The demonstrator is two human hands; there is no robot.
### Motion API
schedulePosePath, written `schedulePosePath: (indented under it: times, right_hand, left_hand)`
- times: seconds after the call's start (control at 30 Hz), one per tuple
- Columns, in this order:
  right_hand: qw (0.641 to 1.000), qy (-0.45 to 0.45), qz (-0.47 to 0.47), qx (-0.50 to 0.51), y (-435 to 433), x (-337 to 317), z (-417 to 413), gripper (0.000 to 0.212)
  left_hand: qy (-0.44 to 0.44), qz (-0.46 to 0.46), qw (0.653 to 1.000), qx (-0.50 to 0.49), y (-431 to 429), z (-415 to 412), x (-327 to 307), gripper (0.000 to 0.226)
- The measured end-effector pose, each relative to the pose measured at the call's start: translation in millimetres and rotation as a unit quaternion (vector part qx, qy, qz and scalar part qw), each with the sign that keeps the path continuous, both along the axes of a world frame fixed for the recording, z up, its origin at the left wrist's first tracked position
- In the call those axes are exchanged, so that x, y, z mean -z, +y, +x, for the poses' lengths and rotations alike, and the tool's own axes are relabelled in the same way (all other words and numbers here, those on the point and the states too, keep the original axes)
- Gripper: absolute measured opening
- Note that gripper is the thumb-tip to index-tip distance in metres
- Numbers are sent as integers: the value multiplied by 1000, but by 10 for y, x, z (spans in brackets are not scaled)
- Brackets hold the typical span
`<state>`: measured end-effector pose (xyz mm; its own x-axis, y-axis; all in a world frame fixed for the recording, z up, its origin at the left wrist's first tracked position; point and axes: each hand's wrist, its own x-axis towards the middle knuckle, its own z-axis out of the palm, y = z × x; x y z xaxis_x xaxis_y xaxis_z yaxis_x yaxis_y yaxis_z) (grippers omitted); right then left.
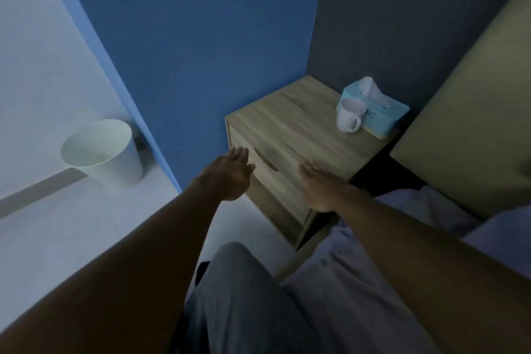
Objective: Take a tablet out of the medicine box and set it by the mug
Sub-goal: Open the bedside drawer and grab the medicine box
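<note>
A white mug point(348, 115) stands on the back right of a wooden nightstand point(290, 129), touching a light blue tissue box point(377, 110). No medicine box or tablet is in view. My left hand point(230, 172) is held out flat and empty in front of the nightstand's top drawer, just left of its slot handle point(265, 162). My right hand point(319, 184) is also flat and empty, near the front right edge of the nightstand. The drawer is shut.
A white waste bin point(105, 149) stands on the pale floor to the left, beside a blue wall. A bed with white bedding point(402, 238) and a beige headboard point(474, 123) lies to the right. My knee in grey trousers point(235, 290) is below.
</note>
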<state>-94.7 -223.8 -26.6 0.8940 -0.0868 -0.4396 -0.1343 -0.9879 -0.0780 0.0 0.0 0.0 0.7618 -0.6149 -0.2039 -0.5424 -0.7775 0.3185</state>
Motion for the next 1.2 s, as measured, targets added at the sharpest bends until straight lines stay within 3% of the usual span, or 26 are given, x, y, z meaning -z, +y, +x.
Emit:
schedulePosePath:
  times: [0.23, 0.47, 0.63, 0.83, 1.0, 1.2]
  right_hand:
    - [1000, 26, -13, 6, -113, 529, 225, 73]
    - [991, -129, -23, 41, -240, 1104, 355, 74]
    - [979, -196, -44, 42, -283, 1328, 360, 70]
    - [970, -235, -55, 29, -316, 1430, 375, 68]
    - [965, -253, -64, 22, -328, 1465, 378, 68]
    - [966, -251, -57, 28, -346, 1454, 368, 68]
  left_hand:
    - [87, 11, 996, -2, -174, 263, 670, 61]
    - [246, -94, 960, -94, -491, 588, 1287, 69]
    - [274, -173, 935, -145, -786, 758, 1642, 66]
    - [246, -400, 855, -219, -1177, 702, 1812, 83]
    - [321, -450, 769, -320, -1310, 611, 1849, 93]
    - [338, -422, 788, -296, -1214, 676, 1826, 91]
